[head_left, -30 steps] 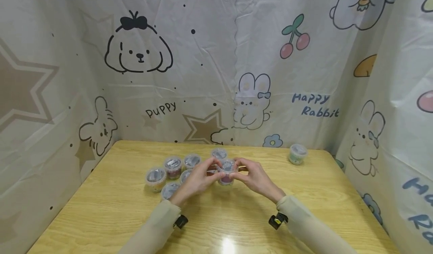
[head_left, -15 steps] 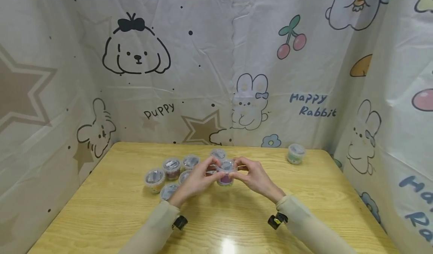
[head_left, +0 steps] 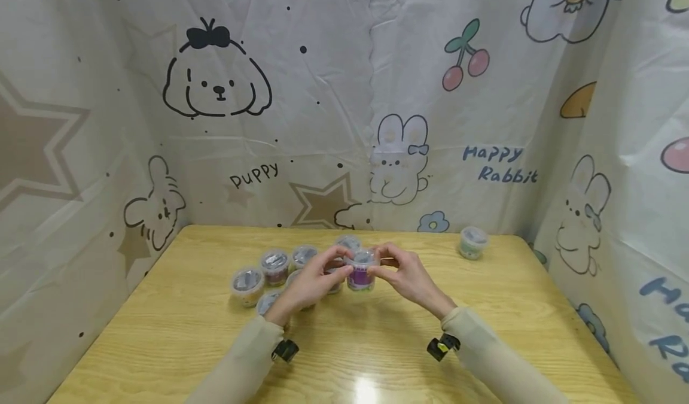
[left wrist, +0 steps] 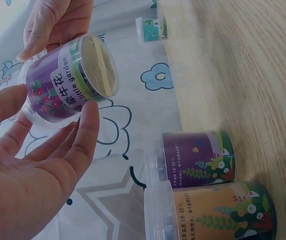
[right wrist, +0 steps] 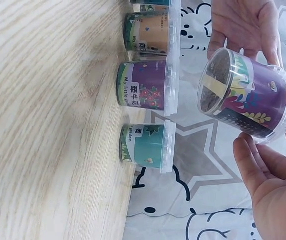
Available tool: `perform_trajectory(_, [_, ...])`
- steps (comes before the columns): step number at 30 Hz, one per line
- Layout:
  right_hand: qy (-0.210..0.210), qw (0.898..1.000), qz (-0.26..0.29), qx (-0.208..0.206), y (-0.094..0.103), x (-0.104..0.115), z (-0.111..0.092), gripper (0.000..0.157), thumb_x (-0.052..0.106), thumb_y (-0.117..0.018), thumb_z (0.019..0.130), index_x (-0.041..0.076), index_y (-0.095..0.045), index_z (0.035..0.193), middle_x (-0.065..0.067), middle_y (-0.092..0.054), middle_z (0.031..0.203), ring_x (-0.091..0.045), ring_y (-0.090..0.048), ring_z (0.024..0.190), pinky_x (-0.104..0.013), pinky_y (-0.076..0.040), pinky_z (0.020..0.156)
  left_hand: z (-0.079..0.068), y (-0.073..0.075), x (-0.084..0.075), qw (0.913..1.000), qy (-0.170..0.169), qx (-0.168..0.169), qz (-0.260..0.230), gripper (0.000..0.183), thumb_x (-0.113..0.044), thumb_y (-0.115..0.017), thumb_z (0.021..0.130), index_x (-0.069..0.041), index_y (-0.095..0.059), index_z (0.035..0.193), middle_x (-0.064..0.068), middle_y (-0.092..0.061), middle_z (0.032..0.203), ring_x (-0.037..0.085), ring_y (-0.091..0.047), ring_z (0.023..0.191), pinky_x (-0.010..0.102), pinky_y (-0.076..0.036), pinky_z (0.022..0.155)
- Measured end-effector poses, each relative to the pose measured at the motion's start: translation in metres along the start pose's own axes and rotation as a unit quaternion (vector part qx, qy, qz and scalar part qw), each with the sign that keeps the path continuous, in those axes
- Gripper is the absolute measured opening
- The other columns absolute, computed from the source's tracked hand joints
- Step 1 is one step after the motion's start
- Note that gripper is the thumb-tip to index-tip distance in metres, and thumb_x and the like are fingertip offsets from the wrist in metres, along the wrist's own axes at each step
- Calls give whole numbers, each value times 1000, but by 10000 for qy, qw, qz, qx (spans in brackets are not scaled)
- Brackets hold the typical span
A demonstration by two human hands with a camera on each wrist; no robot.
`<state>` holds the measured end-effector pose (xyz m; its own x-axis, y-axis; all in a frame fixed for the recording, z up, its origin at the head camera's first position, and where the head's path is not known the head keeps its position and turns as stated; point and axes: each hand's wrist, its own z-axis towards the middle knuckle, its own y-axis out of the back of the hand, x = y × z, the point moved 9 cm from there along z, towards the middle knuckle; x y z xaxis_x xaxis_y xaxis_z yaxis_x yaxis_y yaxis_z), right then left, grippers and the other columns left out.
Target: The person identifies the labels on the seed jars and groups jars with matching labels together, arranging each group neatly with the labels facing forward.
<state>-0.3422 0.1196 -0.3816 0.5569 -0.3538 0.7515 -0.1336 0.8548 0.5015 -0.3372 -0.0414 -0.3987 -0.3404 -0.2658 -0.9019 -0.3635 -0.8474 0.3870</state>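
Both hands hold a clear plastic planting cup (head_left: pixel 360 278) with a purple "little garden" label and a clear lid. Raised off the table, it shows its base in the left wrist view. My left hand (head_left: pixel 314 278) grips its left side near the lid with thumb and fingers. On the opposite side, my right hand (head_left: pixel 411 277) pinches it the same way. Close to the left hand stand similar lidded cups, among them a purple-labelled cup (left wrist: pixel 195 157) and an orange-labelled cup (left wrist: pixel 222 210). A teal-labelled cup (right wrist: pixel 145 145) shows in the right wrist view.
Several lidded cups cluster left of centre on the wooden table (head_left: pixel 161 326), including one at the far left (head_left: pixel 247 287). A lone green-labelled cup (head_left: pixel 473 243) stands near the back right edge. A printed curtain (head_left: pixel 323 93) encloses the back and sides.
The held cup has turned or tilted so that more of its purple side faces the head camera. Both hands have risen slightly with it, uncovering more of the cups behind the left hand.
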Motion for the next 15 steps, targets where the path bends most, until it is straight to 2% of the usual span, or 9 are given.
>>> perform_trajectory(4, [-82, 9999, 76, -97, 1, 0, 0, 18, 23, -75, 87, 16, -60, 93, -9, -68, 119, -28, -65, 115, -34, -56, 92, 1, -2, -3, 9996, -108, 213, -173, 21, -26, -55, 102, -21, -54, 122, 6, -56, 131, 31, -57, 124, 42, -52, 90])
perform_trajectory(8, [-274, 9989, 374, -93, 0, -3, -2, 19, 22, -75, 87, 13, -60, 94, -13, -63, 128, -30, -67, 110, -32, -57, 87, 0, -5, -7, 9982, -374, 417, -235, 18, -21, -50, 104, -13, -48, 120, 11, -51, 134, 29, -57, 122, 37, -50, 91])
perform_trajectory(11, [-368, 9974, 607, -98, -2, -4, -5, 20, 20, -75, 87, 10, -61, 97, -15, -60, 132, -32, -68, 108, -30, -58, 84, -2, -5, -9, 9972, -518, 446, -291, 16, -19, -48, 104, -11, -46, 118, 12, -47, 138, 25, -58, 116, 31, -49, 89])
perform_trajectory(15, [-364, 9967, 693, -219, -1, -2, -6, 23, 18, -77, 86, 9, -61, 100, -17, -59, 133, -33, -68, 106, -29, -59, 81, -2, -6, -11, 9966, -570, 457, -380, 16, -21, -48, 104, -11, -46, 117, 12, -45, 139, 20, -58, 108, 30, -48, 87])
